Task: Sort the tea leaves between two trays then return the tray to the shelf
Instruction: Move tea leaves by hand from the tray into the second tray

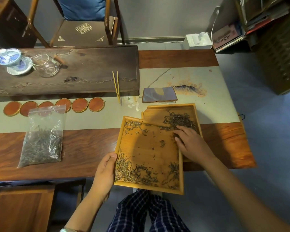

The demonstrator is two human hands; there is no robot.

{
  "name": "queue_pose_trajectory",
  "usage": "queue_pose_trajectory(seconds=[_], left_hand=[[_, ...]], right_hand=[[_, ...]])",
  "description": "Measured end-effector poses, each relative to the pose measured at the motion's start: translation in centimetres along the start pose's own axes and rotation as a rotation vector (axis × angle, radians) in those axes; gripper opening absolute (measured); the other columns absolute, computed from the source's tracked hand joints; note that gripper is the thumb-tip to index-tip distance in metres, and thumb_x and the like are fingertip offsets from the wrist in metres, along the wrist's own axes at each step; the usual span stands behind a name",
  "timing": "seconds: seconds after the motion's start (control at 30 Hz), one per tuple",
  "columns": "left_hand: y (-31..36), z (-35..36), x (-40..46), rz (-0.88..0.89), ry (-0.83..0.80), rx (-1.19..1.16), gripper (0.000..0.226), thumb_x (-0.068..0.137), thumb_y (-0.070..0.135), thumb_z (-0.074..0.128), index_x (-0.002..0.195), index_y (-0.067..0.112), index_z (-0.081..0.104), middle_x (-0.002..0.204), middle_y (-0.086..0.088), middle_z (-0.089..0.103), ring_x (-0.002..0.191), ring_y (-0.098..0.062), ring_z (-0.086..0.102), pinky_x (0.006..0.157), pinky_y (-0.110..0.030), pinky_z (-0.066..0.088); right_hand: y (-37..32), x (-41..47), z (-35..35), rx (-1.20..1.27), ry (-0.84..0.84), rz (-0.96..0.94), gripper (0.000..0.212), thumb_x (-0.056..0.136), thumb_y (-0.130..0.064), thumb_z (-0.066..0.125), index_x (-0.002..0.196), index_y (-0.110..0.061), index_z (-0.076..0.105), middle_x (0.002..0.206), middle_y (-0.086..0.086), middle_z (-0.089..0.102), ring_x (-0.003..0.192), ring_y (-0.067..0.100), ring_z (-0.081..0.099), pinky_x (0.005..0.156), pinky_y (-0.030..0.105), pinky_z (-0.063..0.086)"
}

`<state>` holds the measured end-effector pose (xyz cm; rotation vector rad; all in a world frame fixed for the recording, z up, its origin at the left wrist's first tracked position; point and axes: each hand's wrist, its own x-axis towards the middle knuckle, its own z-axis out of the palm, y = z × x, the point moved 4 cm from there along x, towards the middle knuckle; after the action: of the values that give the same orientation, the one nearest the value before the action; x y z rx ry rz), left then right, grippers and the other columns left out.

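My right hand point(189, 143) lies flat over the right rim of the near tray point(151, 190), fingers nearly straight and spread, tips resting among the tea leaves point(181, 120) where the two trays overlap; it grips nothing. My left hand point(105, 169) curls round the near tray's left edge, thumb on top of the rim, fingers underneath.

I judge this tray light and stiff: thin pale wood with a raised square lip, smooth inside, so the leaves should slide readily if I tip it. The lip is the place to hold; one hand on each long edge would keep it level. Its near end hangs past the table edge point(40, 173), over my lap.

The leaves are dry, wiry, dark and silvery, probably brittle, so sweeping with flat fingers suits them better than pinching. They lie scattered, thickest in the near left corner.

The far tray point(157, 113) sits on the pale cloth runner point(107, 118), holding a denser heap. A plastic bag point(42, 141) of leaves lies left.
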<state>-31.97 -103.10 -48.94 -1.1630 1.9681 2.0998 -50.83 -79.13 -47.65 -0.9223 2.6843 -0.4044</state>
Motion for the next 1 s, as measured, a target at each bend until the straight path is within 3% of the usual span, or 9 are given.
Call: queue_pose_trajectory(seconds=[0.13, 0.3, 0.4, 0.57, 0.67, 1.0], left_hand=[[-0.1, 0.1, 0.0, 0.000, -0.002, -0.012, 0.031, 0.102, 0.026, 0.038, 0.098, 0.016, 0.067, 0.102, -0.011, 0.070, 0.104, -0.030, 0.061, 0.097, -0.042, 0.042], [0.0, 0.2, 0.2, 0.001, -0.004, -0.022, 0.030, 0.102, 0.026, 0.038, 0.103, 0.014, 0.066, 0.104, -0.007, 0.071, 0.104, -0.022, 0.063, 0.094, -0.035, 0.043], [0.3, 0.4, 0.2, 0.003, -0.009, -0.036, 0.030, 0.102, 0.024, 0.038, 0.102, 0.013, 0.066, 0.100, -0.007, 0.071, 0.098, -0.019, 0.064, 0.083, -0.029, 0.045], [0.7, 0.4, 0.3, 0.015, -0.013, -0.051, 0.030, 0.102, 0.023, 0.038, 0.099, 0.011, 0.065, 0.092, -0.007, 0.072, 0.087, -0.016, 0.066, 0.076, -0.027, 0.048], [0.7, 0.5, 0.3, 0.032, -0.012, -0.030, 0.031, 0.102, 0.023, 0.038, 0.097, 0.010, 0.065, 0.089, -0.003, 0.071, 0.084, -0.013, 0.065, 0.072, -0.018, 0.049], [0.3, 0.1, 0.0, 0.004, -0.003, 0.009, 0.031, 0.102, 0.025, 0.039, 0.092, 0.021, 0.068, 0.093, -0.003, 0.072, 0.095, -0.021, 0.065, 0.086, -0.035, 0.046]], right_hand=[[-1.4, -0.3, -0.9, 0.012, 0.110, -0.023, 0.034, 0.098, -0.025, 0.046, 0.128, -0.013, 0.056, 0.135, 0.006, 0.052, 0.127, 0.022, 0.045, 0.105, 0.031, 0.035], [-8.3, -1.8, 0.2, 0.130, 0.055, -0.268, 0.038, 0.097, -0.034, 0.041, 0.128, -0.020, 0.056, 0.138, 0.002, 0.051, 0.128, 0.019, 0.046, 0.105, 0.032, 0.037], [-11.5, -2.7, 1.4, 0.158, 0.046, -0.443, 0.030, 0.094, -0.028, 0.051, 0.120, -0.017, 0.061, 0.131, 0.003, 0.058, 0.119, 0.021, 0.054, 0.099, 0.034, 0.047], [-13.1, -3.3, 2.5, 0.214, 0.085, -0.578, 0.025, 0.094, -0.028, 0.057, 0.114, -0.015, 0.064, 0.121, 0.004, 0.062, 0.109, 0.021, 0.058, 0.091, 0.034, 0.050], [-13.2, -3.5, 2.9, 0.201, 0.058, -0.607, 0.025, 0.095, -0.029, 0.055, 0.112, -0.015, 0.066, 0.125, 0.006, 0.060, 0.113, 0.021, 0.056, 0.086, 0.036, 0.052], [-10.2, -2.7, 2.0, 0.086, 0.126, -0.490, 0.021, 0.088, -0.016, 0.064, 0.108, -0.010, 0.068, 0.107, 0.005, 0.066, 0.097, 0.019, 0.061, 0.073, 0.030, 0.055]])
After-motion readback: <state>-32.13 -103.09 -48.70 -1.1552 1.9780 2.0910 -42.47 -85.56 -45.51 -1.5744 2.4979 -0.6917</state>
